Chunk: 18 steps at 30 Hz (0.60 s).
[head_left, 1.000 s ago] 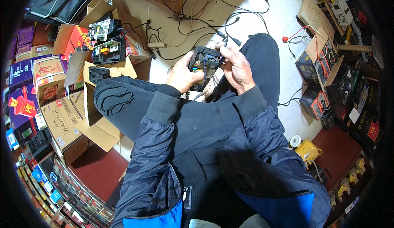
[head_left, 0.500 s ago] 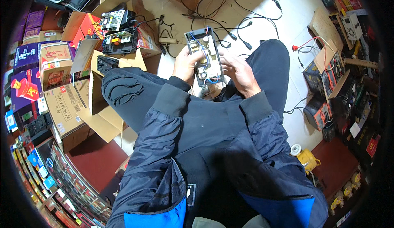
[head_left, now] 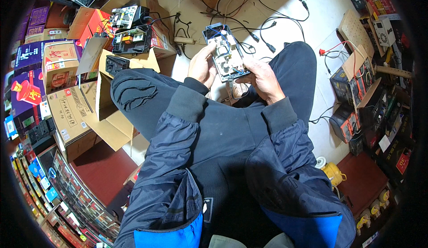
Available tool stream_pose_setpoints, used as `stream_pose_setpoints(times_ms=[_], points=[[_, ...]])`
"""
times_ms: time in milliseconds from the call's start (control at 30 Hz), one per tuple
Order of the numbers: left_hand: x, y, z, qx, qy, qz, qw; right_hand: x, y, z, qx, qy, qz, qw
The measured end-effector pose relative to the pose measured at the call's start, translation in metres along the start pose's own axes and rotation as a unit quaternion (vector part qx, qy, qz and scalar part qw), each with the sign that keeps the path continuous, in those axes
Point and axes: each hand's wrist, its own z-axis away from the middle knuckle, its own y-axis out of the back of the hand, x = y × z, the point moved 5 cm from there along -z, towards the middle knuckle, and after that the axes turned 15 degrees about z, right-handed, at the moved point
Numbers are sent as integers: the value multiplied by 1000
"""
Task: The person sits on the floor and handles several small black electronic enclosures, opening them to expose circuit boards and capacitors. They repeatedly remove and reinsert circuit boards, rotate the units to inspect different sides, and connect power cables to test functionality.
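Above my crossed legs I hold an opened electronic unit, a black plastic case with an exposed circuit board (head_left: 228, 55). White components and blue wires show on the board. My left hand (head_left: 203, 67) grips the case along its left edge, fingers partly under it. My right hand (head_left: 264, 79) has its thumb at the lower right edge, with its other fingers mostly hidden behind. A cable (head_left: 231, 85) hangs from the near end of the case. The unit tilts, its far end leaning left.
Two similar opened units (head_left: 132, 40) sit on cardboard boxes (head_left: 71, 114) at the left. Black cables with plugs (head_left: 271, 47) lie tangled on the pale floor ahead. At the right are boxed devices (head_left: 352, 76), a red-clipped lead (head_left: 322, 51) and a yellow tool (head_left: 333, 173).
My right hand has come in from beside the case and now grips its lower right edge. The unit has turned slightly and its near end has shifted right.
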Motion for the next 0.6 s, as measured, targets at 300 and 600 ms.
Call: stream_pose_setpoints(times_ms=[300, 600], points=[[-7, -1, -3, -61, 23, -10, 998, -8, -8, 3, 49, -4, 62, 997], [-14, -9, 4, -113, 34, -24, 993, -3, -12, 5, -20, 5, -31, 999]])
